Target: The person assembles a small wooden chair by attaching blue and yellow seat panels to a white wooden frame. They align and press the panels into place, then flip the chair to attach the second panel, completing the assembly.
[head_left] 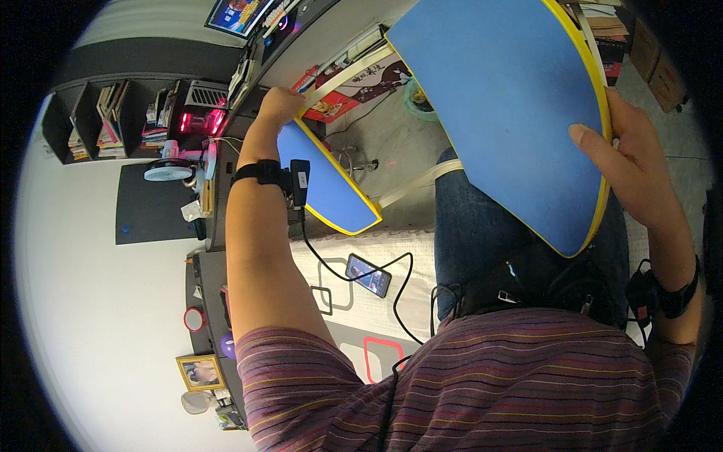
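Note:
Both my hands hold a piece of furniture made of two blue panels with yellow edging, joined by cream bars. My right hand (636, 162) grips the yellow edge of the large blue panel (508, 113), its thumb on the blue face and its other fingers mostly hidden behind. At the far end of the small blue panel (331, 184), my left hand (282, 105) is closed where a cream bar (346, 79) meets it. The fingers' undersides are hidden. A second cream bar (422, 184) runs by my jeans-covered leg (471, 218).
A phone (368, 275) lies on the patterned cover left of my leg, under a black cable (407, 290). A green bin (418, 102) stands on the floor behind the panels. A dark desk (294, 38), bookshelf (128, 117) and small fan (169, 170) line the left side. Cardboard boxes (659, 71) stand far right.

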### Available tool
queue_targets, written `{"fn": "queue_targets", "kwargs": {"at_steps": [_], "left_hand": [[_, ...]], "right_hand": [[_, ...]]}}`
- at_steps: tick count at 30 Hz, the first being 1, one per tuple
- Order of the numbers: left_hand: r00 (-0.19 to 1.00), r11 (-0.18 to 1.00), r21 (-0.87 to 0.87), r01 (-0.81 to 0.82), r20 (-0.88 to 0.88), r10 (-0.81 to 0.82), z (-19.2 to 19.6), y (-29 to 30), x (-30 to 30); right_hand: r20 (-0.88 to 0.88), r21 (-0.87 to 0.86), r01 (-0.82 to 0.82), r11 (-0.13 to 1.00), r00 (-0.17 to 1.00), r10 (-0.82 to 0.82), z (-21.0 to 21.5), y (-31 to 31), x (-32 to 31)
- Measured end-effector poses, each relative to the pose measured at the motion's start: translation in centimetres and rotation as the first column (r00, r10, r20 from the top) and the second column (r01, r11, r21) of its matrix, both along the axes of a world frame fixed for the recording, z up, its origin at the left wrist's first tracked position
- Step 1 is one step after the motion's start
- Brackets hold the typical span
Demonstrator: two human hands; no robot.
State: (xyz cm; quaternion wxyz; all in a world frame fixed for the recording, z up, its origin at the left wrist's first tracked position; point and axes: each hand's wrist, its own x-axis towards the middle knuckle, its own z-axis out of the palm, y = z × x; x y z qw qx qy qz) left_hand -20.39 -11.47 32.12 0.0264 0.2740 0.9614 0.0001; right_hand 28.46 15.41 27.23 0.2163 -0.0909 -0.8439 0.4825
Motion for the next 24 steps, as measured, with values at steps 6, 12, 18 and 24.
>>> {"fn": "queue_targets", "kwargs": {"at_steps": [6,12,18,24], "left_hand": [[0.996,0.999,0.003,0.048,0.070,-0.048,0.9,0.0,2.2],[0.998,0.995,-0.080,0.058,0.005,-0.058,0.6,0.0,2.7],[0.958,0.929,-0.348,0.124,-0.204,-0.204,-1.2,-0.1,0.2],[0.950,0.955,-0.264,0.137,-0.237,-0.202,-1.9,-0.7,0.2]], "right_hand": [[-0.045,-0.002,0.036,0.999,0.998,-0.036,-0.2,-0.5,-0.1],[-0.005,-0.040,0.001,0.999,1.000,-0.001,0.2,-0.2,0.1],[0.082,0.018,0.101,0.995,0.991,-0.102,-1.5,0.6,0.3],[0.008,0.079,0.108,0.991,0.994,-0.109,-1.8,1.5,0.7]]}}
